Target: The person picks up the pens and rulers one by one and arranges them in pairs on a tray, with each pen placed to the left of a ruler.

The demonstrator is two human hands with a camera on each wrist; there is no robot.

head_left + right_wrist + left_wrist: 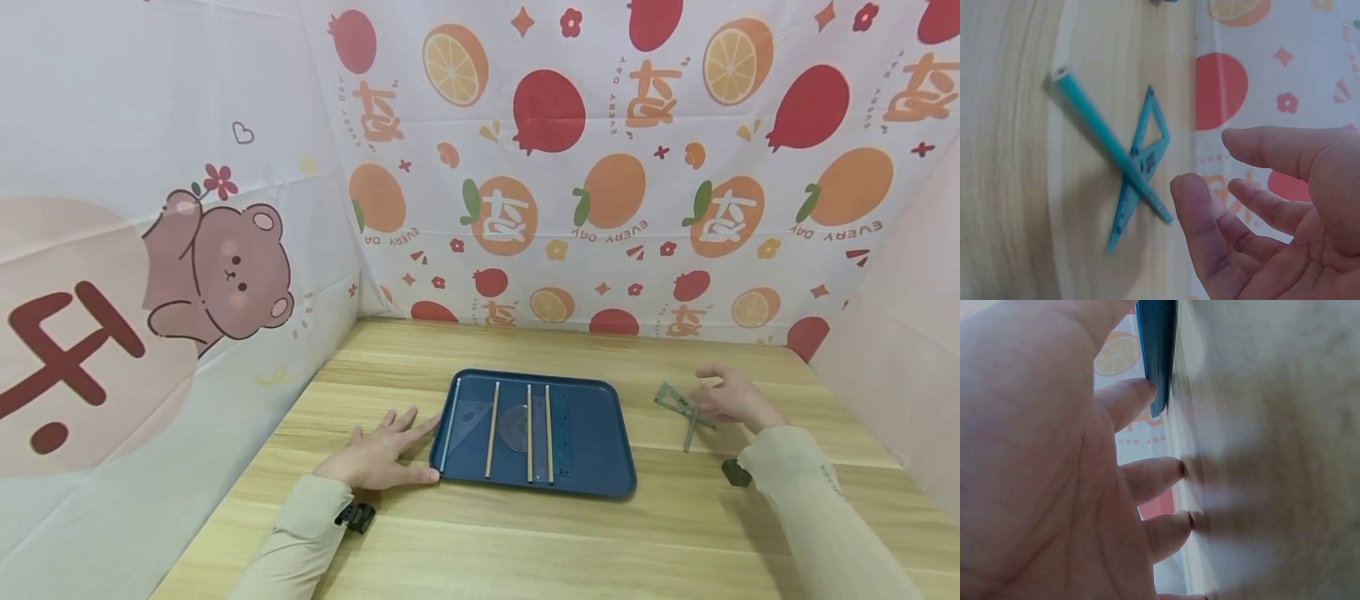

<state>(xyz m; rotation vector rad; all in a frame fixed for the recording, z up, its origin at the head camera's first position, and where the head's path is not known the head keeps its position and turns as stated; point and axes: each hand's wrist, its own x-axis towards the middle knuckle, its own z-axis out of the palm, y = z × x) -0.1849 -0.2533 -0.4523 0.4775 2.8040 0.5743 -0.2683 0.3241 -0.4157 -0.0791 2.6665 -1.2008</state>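
My left hand (378,454) lies on the wooden table with its fingers spread, thumb and forefinger at the left edge of a blue tray (600,433). In the left wrist view, a fingertip touches the wall of the tray (1159,356). My right hand (735,398) hovers beside a green pencil (1094,125) that crosses a teal set square (1155,153). Thumb and fingers stand apart and relaxed, with nothing between them in the right wrist view. Both things lie on the table, right of the tray.
On the tray lie a green pencil (450,429), several wooden pencils (492,429), a clear set square (468,417), a round protractor (513,429), a clear ruler (539,450) and a teal ruler (564,450). Printed cloth (480,158) hangs behind and beside the table (525,542).
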